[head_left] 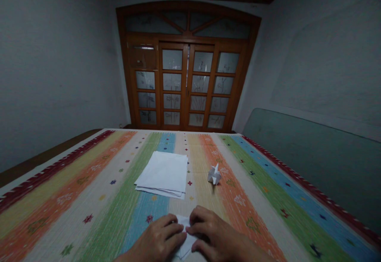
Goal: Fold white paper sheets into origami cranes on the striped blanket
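Between my hands at the near edge of the view lies a small folded white sheet of paper (185,244). My left hand (162,236) grips its left side with bent fingers. From the right, my right hand (212,232) presses curled fingers onto the same paper, its fingertips close to those of my left hand. Parts of the paper are hidden under the fingers. Farther ahead rests a stack of white paper sheets (165,171), slightly uneven at its edges. Right of the stack stands a folded paper crane (214,175).
A striped, colourful tablecloth (107,206) covers the table. To the right is a pale green panel (309,155) along the wall. Wooden doors with glass panes (187,83) stand beyond the table's far edge, with pale walls at both sides.
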### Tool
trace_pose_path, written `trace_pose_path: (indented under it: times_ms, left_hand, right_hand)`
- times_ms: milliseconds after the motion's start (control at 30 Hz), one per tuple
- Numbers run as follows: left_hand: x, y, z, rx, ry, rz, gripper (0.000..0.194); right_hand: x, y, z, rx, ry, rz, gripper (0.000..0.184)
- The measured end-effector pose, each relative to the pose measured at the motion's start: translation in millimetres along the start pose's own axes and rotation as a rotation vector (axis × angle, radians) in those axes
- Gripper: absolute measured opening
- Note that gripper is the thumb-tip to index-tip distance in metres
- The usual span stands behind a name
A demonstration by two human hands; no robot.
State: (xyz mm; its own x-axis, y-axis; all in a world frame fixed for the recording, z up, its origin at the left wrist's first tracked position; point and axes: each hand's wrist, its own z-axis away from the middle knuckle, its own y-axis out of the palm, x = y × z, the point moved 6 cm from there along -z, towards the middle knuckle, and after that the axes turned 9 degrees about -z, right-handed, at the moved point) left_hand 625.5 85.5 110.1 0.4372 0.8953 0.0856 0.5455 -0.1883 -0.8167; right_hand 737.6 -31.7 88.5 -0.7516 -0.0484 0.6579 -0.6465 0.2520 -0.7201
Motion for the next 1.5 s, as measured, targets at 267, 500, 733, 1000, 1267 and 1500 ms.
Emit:
trace_pose_path:
  times_ms: [267, 500, 733, 1000, 1267, 1500]
  left_hand:
    - [4.1, -6.4, 1.1, 0.116, -0.092, 0.18, 0.025]
    - [4.4, -0.9, 2.1, 0.042, -0.108, 0.192, 0.016]
    - [6.7, 5.7, 5.1, -0.001, -0.149, 0.231, 0.022]
    - [13.4, 3.4, 4.8, 0.051, -0.253, 0.263, 0.028]
    - [4.9, 3.3, 5.3, 0.03, -0.063, 0.138, 0.02]
    - [-3.4, 9.1, 11.8, -0.074, 0.063, -0.094, 0.023]
  right_hand:
    - [0.4, -2.2, 1.3, 0.0, 0.003, -0.019, 0.027]
    - [0.1, -0.1, -0.1, -0.016, -0.068, 0.048, 0.023]
    - [1.6, -0.3, 0.8, -0.061, -0.076, 0.054, 0.02]
    - [-8.1, -1.5, 0.9, -0.179, -0.016, -0.002, 0.01]
    - [-24.5, -1.3, -1.4, -0.187, 0.104, -0.083, 0.018]
    - [-26.5, -9.3, -2.9, -0.204, 0.184, -0.132, 0.022]
